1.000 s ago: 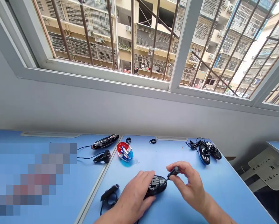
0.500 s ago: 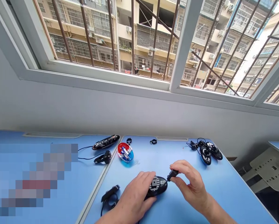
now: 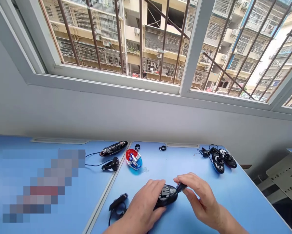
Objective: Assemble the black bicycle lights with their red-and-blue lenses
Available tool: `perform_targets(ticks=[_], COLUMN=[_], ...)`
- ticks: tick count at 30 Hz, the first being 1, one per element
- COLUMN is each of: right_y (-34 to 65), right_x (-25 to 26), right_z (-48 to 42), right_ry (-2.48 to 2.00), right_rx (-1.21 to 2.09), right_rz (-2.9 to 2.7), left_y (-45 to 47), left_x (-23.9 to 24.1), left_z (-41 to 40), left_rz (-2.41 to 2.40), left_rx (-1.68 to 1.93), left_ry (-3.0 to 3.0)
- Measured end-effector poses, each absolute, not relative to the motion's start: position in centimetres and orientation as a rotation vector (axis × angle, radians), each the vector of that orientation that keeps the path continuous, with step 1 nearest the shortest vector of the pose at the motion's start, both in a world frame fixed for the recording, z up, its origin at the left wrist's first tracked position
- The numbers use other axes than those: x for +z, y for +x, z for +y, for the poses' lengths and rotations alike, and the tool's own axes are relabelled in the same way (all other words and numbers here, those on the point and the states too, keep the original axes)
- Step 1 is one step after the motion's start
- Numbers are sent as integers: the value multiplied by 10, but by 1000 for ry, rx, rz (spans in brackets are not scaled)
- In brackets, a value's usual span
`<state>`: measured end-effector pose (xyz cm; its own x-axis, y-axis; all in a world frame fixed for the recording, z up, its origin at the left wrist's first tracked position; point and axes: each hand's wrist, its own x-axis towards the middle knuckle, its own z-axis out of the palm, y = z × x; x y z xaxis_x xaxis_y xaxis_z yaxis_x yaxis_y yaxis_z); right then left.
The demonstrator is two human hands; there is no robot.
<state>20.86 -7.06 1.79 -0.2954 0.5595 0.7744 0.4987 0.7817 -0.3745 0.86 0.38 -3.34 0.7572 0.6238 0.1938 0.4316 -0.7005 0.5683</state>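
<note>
Reviewer: Where is the device, and how is it held?

Inspector: The black oval device lies on the blue surface before the person, grey-patterned face up. The left hand covers its left portion, fingers over the far side, thumb along the near edge. That grip clasps the casing, presumably to stop it sliding or turning.

Reviewer: And the right hand?

Inspector: The right hand pinches a small black tool between thumb and fingertips. A light pinch probably favours fine control over force. The tool's tip is at the device's exposed end; actual contact cannot be confirmed.

Reviewer: Orientation?

Inspector: The device's long axis runs obliquely, from beneath the left hand outward to the right and slightly away from the person. Its exposed rounded end points toward the right hand; the opposite end is hidden. The tool slants down and leftward to that exposed end.

Reviewer: Surrounding items?

Inspector: A red-and-blue dish stands beyond the left hand, holding small loose parts; its raised wall likely keeps them from rolling. A black clamp-like part lies just left of the left hand, apart from the device, which seems to leave working room.
</note>
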Motion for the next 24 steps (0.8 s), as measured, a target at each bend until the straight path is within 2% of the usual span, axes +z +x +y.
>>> perform_targets(ticks=[11, 24], right_y=[211, 202], right_x=[29, 15], right_z=[-76, -76], right_ry=[-835, -980], right_rx=[68, 42], right_rz=[-1999, -1726], left_y=[9, 8], left_x=[-14, -14], left_z=[-2, -4], left_rz=[842, 863], left_rx=[402, 404], left_ry=[2466, 2479])
